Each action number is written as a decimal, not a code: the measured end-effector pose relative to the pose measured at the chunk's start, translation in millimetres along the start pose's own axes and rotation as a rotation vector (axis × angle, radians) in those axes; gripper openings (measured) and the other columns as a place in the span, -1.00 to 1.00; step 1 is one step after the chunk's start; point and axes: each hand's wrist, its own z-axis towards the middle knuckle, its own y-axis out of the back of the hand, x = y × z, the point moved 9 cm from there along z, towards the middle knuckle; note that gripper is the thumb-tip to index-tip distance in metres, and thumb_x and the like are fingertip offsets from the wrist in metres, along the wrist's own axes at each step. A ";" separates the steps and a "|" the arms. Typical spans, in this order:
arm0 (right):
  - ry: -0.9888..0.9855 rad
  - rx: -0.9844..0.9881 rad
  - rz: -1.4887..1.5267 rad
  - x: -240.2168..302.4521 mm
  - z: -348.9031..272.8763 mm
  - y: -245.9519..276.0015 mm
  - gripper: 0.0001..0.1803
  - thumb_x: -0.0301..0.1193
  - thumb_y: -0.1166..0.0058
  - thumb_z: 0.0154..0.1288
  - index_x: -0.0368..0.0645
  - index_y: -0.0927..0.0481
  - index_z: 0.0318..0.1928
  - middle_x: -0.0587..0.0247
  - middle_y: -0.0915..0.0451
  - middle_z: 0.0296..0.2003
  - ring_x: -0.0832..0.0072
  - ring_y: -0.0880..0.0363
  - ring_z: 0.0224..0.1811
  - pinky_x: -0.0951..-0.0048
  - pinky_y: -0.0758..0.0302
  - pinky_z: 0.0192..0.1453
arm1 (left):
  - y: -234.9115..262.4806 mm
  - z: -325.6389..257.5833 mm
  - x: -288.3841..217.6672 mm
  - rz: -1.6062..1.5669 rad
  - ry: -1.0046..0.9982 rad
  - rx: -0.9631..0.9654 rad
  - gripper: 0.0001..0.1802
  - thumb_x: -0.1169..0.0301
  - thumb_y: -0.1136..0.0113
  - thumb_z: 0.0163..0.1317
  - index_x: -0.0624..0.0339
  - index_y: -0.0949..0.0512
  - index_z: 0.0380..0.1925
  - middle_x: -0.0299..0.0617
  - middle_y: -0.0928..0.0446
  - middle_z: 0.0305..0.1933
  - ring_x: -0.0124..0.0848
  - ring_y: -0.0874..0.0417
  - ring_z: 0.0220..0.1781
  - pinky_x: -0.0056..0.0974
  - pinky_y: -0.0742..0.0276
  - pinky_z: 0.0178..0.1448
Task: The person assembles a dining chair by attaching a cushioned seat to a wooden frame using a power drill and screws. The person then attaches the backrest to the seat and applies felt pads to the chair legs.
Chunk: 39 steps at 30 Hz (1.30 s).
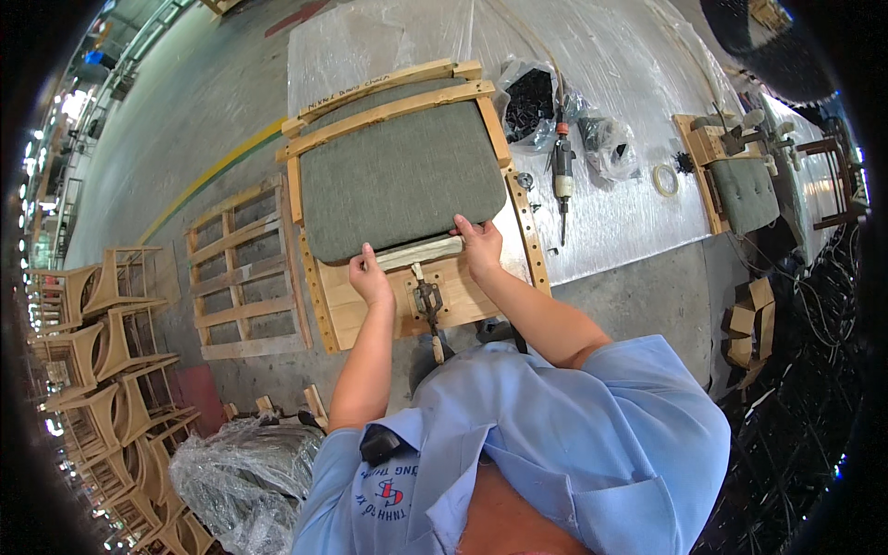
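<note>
A grey-green upholstered seat pad [400,176] lies on a plywood jig board [370,310], framed by wooden bars [388,120] at its far end. My left hand [372,280] grips the pad's near edge at the left, its thumb on top. Farther right along that edge, my right hand [480,246] holds the pad with the fingers partly hidden beneath. Between my hands, a pale wooden strip [424,252] shows just under the pad. Nearer my body, a metal toggle clamp [428,301] is mounted on the board.
To the right, a power screwdriver [562,171] lies on a plastic-covered table [610,236], beside bags of dark small parts [532,97] and a tape roll [665,180]. A wooden pallet [242,268] and stacked chair frames [111,361] stand left. Wrapped goods [245,472] sit lower left.
</note>
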 end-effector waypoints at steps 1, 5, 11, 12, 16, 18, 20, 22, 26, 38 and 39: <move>0.001 -0.040 0.013 1.0 -5.7 -0.5 -0.51 -0.37 -0.40 0.35 -0.31 -0.47 0.14 0.17 -0.65 -0.07 0.47 -0.64 -0.13 0.37 -0.56 0.00 | 3.2 -4.7 -0.4 0.038 -0.056 -0.061 -0.49 -0.01 -0.30 0.43 0.32 -0.56 -0.29 -0.17 -0.55 -0.31 -0.32 -0.54 -0.12 -0.21 -0.46 0.10; 0.162 -0.332 -0.253 25.9 -24.3 34.7 -0.58 -0.42 -0.36 0.32 -0.34 -0.48 0.06 -0.01 -0.58 0.03 0.33 -0.65 -0.11 0.32 -0.58 0.00 | 9.9 -18.1 -21.3 0.096 -0.047 -0.086 -0.43 0.07 -0.38 0.38 0.31 -0.45 0.09 0.02 -0.43 0.16 -0.16 -0.54 0.12 -0.09 -0.47 0.22; 0.908 -0.073 -0.717 116.3 -30.9 -19.0 -0.79 -0.59 -0.30 0.08 -0.24 -0.55 -0.26 -0.06 -0.57 -0.03 -0.08 -0.51 0.13 0.04 -0.47 0.23 | 4.0 -5.3 -114.8 0.408 -0.765 0.097 -0.57 0.26 -0.34 0.37 0.28 -0.47 0.09 0.12 -0.32 0.32 0.13 -0.35 0.36 0.14 -0.29 0.40; 1.012 -0.014 -0.789 128.8 -30.0 -43.8 -0.79 -0.57 -0.32 0.04 -0.22 -0.56 -0.31 -0.04 -0.58 -0.01 -0.07 -0.51 0.14 -0.05 -0.41 0.28 | -3.1 9.8 -121.7 0.481 -0.836 0.137 -0.59 0.24 -0.31 0.39 0.29 -0.49 0.07 0.13 -0.32 0.35 0.13 -0.33 0.38 0.15 -0.30 0.40; 1.053 0.137 -1.199 121.2 11.4 -77.1 -0.63 -0.31 -0.29 0.19 -0.13 -0.56 -0.02 0.03 -0.49 0.24 -0.04 -0.30 0.47 -0.24 -0.16 0.54 | -49.4 44.0 -140.2 0.641 -0.989 0.283 -0.58 0.17 -0.20 0.47 0.29 -0.48 0.09 0.18 -0.30 0.38 0.16 -0.27 0.45 0.23 -0.29 0.41; 1.084 0.157 -1.263 101.4 24.7 -68.0 -0.58 -0.25 -0.28 0.23 -0.10 -0.54 0.05 0.07 -0.46 0.31 -0.02 -0.23 0.52 -0.25 -0.10 0.58 | -62.8 58.4 -124.3 0.676 -1.006 0.300 -0.60 0.18 -0.15 0.50 0.27 -0.46 0.12 0.17 -0.29 0.40 0.15 -0.25 0.49 0.25 -0.28 0.43; 1.136 0.140 -1.281 97.0 31.8 -67.5 -0.57 -0.24 -0.27 0.24 -0.10 -0.55 0.07 0.09 -0.44 0.34 -0.01 -0.21 0.52 -0.25 -0.08 0.58 | -71.6 70.5 -102.6 0.761 -1.022 0.259 -0.61 0.21 -0.10 0.53 0.22 -0.41 0.18 0.12 -0.25 0.46 0.12 -0.22 0.52 0.24 -0.27 0.47; 1.078 0.162 -1.304 113.1 42.5 -73.1 -0.58 -0.24 -0.27 0.25 -0.10 -0.54 0.07 0.10 -0.43 0.36 0.00 -0.20 0.54 -0.23 -0.06 0.61 | -88.1 73.3 -111.9 0.797 -1.032 0.239 -0.59 0.17 -0.08 0.54 0.20 -0.40 0.20 0.10 -0.26 0.46 0.12 -0.23 0.52 0.21 -0.24 0.50; 1.002 0.202 -1.198 104.0 22.2 -75.8 -0.61 -0.24 -0.24 0.32 -0.10 -0.54 0.08 0.11 -0.40 0.41 0.02 -0.16 0.57 -0.23 -0.01 0.63 | -69.6 71.9 -106.4 0.871 -0.991 0.271 -0.56 0.19 -0.09 0.51 0.19 -0.36 0.24 0.07 -0.23 0.49 0.11 -0.19 0.54 0.22 -0.21 0.53; 1.303 0.141 -1.007 89.7 -53.0 -81.2 -0.76 -0.26 -0.28 0.33 -0.13 -0.56 -0.33 0.19 -0.57 -0.20 0.10 -0.51 0.10 -0.16 -0.34 0.42 | -74.4 76.2 -96.8 0.955 -0.704 0.502 -0.42 0.11 -0.08 0.52 0.21 -0.33 0.38 0.09 -0.09 0.61 0.10 -0.03 0.65 0.17 -0.02 0.65; 1.294 0.125 -1.039 86.4 -49.8 -80.9 -0.76 -0.25 -0.29 0.32 -0.10 -0.56 -0.34 0.21 -0.58 -0.21 0.12 -0.52 0.10 -0.13 -0.34 0.41 | -74.2 68.5 -91.4 0.906 -0.697 0.525 -0.42 0.10 -0.11 0.50 0.21 -0.35 0.36 0.11 -0.11 0.60 0.14 -0.05 0.63 0.20 -0.04 0.63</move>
